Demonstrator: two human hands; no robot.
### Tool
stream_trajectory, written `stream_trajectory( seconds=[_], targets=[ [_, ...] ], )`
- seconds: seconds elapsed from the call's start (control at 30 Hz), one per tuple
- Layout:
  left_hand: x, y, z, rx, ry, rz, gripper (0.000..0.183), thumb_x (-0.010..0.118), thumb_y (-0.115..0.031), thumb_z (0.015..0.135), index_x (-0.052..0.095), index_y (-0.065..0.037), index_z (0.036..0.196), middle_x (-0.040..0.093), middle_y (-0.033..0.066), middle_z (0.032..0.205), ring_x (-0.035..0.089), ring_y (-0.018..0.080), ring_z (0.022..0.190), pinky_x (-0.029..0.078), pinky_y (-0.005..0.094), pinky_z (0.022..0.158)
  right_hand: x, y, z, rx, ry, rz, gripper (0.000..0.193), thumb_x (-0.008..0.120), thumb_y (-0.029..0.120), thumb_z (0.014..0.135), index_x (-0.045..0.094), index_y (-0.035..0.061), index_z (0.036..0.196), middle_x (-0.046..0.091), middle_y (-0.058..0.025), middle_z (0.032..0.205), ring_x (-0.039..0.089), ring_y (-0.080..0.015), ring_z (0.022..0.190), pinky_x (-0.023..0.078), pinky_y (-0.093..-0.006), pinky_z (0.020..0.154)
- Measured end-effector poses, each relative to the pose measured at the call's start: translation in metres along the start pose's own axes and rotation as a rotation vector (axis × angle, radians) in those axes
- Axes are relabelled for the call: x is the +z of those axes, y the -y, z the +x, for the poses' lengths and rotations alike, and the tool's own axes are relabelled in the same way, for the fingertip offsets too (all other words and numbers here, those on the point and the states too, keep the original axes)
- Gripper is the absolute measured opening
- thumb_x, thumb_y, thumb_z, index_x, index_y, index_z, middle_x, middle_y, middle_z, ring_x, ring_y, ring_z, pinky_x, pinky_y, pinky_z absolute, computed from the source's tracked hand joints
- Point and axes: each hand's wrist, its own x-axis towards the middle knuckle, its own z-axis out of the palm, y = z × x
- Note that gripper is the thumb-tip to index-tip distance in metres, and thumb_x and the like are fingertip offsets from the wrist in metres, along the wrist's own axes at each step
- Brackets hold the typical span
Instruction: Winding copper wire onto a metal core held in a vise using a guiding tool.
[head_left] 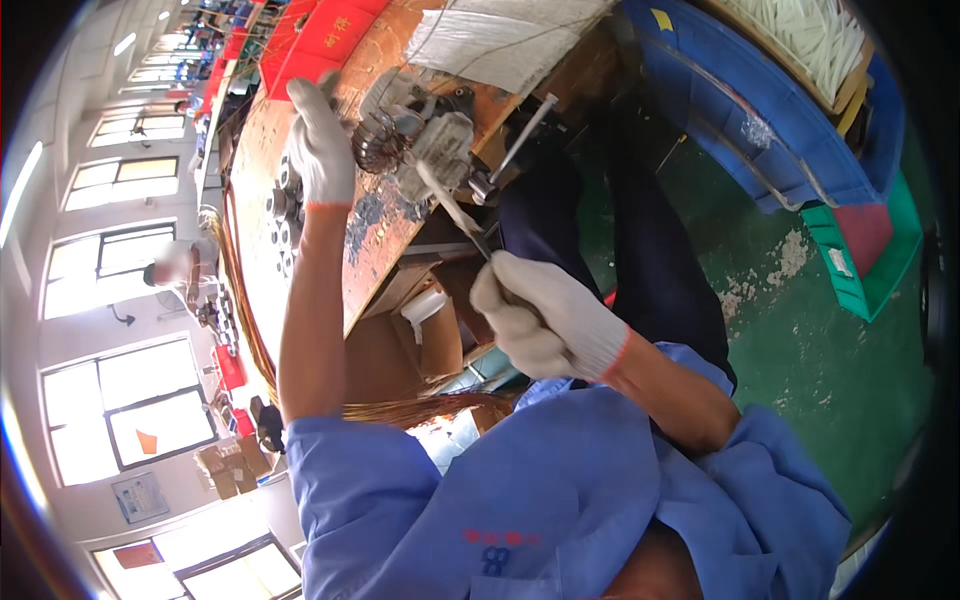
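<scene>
My right hand [545, 318], gloved, grips a thin tool [455, 210] aimed at the motor stator [425, 140] on the bench; my left hand [320, 145] steadies its copper coil [375, 150], so I'd probe gently

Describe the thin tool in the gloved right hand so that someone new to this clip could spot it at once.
Start at the wooden workbench across the upper middle. At its near edge sits a grey motor stator with copper windings, steadied by the left hand. The right hand grips a slim pale strip slanting up to the stator, flatter and paler than the metal rod beside it.
</scene>
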Motion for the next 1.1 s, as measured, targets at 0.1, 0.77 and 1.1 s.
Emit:
stream_trajectory(
  seconds=[0.1,0.77,1.1],
  targets=[
    [-0.004,-0.036,-0.035,1.125,0.121,0.459,0.089,0.045,-0.076,0.099,0.062,0.002,0.138,0.057,0.02,0.122,0.06,0.035,0.107,0.05,0.0499,0.095,-0.007,-0.025,-0.057,0.023,-0.108,-0.063,0.044,0.046,0.042,0.113,0.058,0.0089,0.086,0.042,0.0028,0.054,0.036,-0.008,0.035,0.025,-0.0265,0.031],
    [0.034,0.037,0.068,-0.485,-0.091,-0.457,0.039,0.054,-0.033,0.097,0.061,0.005,0.099,0.048,0.0061,0.064,0.048,0.0163,0.051,0.037,0.0336,0.045,0.035,0.018,0.081,-0.076,0.092,0.173,0.052,0.034,0.046,0.116,0.049,0.0119,0.079,0.034,0.0026,0.049,0.031,-0.0113,0.031,0.027,-0.0283,0.029],
    [0.008,-0.063,-0.032,0.501,0.431,-0.32,0.015,0.064,-0.018,0.099,0.069,-0.006,0.108,0.061,0.0032,0.09,0.06,0.016,0.076,0.05,0.0301,0.07,-0.036,-0.058,-0.087,0.109,0.289,0.514,0.051,0.027,0.047,0.117,0.06,0.0073,0.109,0.046,0.0008,0.068,0.034,-0.0052,0.04,0.031,-0.0236,0.032]
  ],
)
